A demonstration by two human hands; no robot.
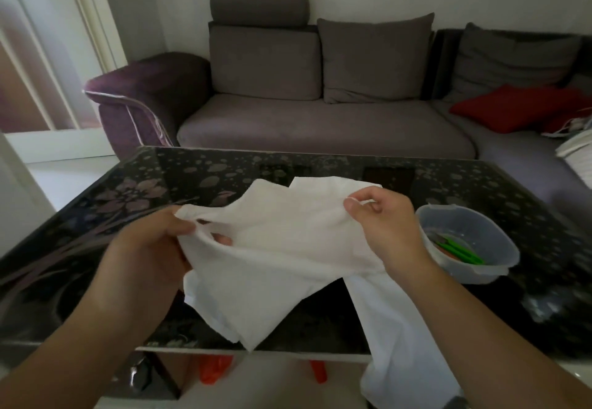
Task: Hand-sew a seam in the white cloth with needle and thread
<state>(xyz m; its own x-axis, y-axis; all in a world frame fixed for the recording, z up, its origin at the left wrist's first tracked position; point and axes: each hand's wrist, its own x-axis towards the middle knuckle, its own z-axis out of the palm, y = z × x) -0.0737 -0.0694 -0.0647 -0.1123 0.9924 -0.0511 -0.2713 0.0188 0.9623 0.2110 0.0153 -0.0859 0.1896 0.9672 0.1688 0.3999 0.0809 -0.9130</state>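
Note:
The white cloth (282, 248) is held up over the near part of the black floral table (448, 181), and a long part of it hangs off the front edge at the right. My left hand (150, 248) grips its left edge, thumb on top and fingers underneath. My right hand (384, 226) pinches the cloth's upper right edge between thumb and forefinger. I cannot make out a needle or thread in either hand.
A clear plastic tub (474, 242) with green and orange tools inside stands on the table just right of my right hand. A grey sofa (320, 120) with a red cushion (512, 107) runs behind the table. Orange items (214, 370) lie below the tabletop.

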